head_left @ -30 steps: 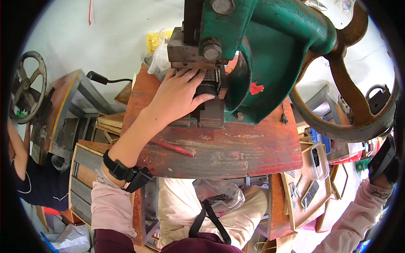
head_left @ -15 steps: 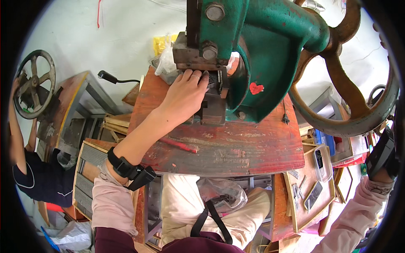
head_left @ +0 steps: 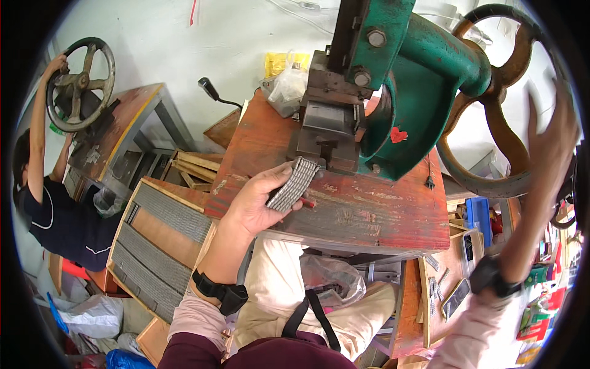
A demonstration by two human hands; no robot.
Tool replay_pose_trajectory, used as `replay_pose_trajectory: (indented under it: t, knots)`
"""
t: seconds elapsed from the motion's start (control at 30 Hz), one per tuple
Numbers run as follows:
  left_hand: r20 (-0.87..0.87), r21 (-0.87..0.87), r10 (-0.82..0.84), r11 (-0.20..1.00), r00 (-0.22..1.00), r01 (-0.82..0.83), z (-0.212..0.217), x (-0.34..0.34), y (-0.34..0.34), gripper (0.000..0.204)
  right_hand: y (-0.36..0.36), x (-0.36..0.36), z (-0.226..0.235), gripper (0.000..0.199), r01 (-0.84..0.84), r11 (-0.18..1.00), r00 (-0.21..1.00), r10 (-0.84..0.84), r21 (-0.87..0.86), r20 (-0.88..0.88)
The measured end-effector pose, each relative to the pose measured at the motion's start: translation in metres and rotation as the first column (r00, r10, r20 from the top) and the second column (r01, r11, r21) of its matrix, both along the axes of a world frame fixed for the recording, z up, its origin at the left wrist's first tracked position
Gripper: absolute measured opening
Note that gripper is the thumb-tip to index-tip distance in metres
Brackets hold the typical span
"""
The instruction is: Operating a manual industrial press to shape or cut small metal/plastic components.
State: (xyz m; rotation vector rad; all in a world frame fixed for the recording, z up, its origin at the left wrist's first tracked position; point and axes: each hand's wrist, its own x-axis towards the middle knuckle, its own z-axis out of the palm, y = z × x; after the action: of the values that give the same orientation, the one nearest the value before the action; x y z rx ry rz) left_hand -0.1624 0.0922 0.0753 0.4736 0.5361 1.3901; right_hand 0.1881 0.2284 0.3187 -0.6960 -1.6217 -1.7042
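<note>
My left hand (head_left: 261, 190) is closed around a block of thin grey ribbed metal strips (head_left: 295, 184), held in front of the press and above the table's near side. The green hand press (head_left: 418, 123) stands on the worn red wooden table (head_left: 393, 215). Its steel die bed (head_left: 329, 120) lies bare under the ram. On the far right my right hand (head_left: 553, 126), blurred by motion, has thumb and fingers spread beside the rim of the press's big handwheel (head_left: 501, 132). A gap shows between thumb and wheel; whether the fingers touch the rim I cannot tell.
A wooden tray (head_left: 169, 230) with rows of grey strips sits at left. Beyond it another person (head_left: 67, 209) grips a second handwheel (head_left: 83, 80). At right is a wooden tray (head_left: 452, 307) with loose strips and a phone (head_left: 456, 296). A plastic bag (head_left: 335, 277) hangs near my lap.
My left hand has come out from under the press ram toward me, now with the strips in it. My right hand has risen from the lower right to the handwheel. The view has shifted left.
</note>
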Motion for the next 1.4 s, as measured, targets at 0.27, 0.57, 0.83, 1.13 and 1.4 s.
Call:
replay_pose_trajectory:
  t: [0.27, 0.57, 0.83, 1.13, 1.4]
  knots:
    - [0.062, -0.039, -0.068, 0.997, 0.996, 0.071, -0.019, 0.014, -0.027, 0.034, -0.023, -0.035, -0.295, 0.037, -0.508, 0.407, 0.83, -0.003, -0.759, -0.558]
    - [0.268, -0.22, -0.337, 0.891, 0.903, 0.398, -0.113, 0.058, -0.041, 0.036, -0.017, -0.044, -0.329, 0.036, -0.499, 0.354, 0.817, -0.112, -0.791, -0.565]
    - [0.354, -0.425, -0.238, 0.821, 0.905, 0.382, -0.122, 0.111, -0.049, 0.029, -0.073, -0.044, -0.326, 0.021, -0.734, 0.099, 0.677, 0.182, -0.672, -0.713]
    - [0.387, -0.416, -0.237, 0.817, 0.891, 0.398, -0.128, 0.116, -0.052, 0.026, -0.158, -0.055, -0.331, 0.025, -0.545, -0.28, 0.65, 0.454, -0.79, -0.609]
    - [0.177, -0.566, -0.121, 0.799, 0.977, 0.202, -0.163, 0.114, -0.07, 0.024, -0.184, -0.072, -0.369, 0.026, -0.393, -0.251, 0.771, 0.433, -0.885, -0.466]
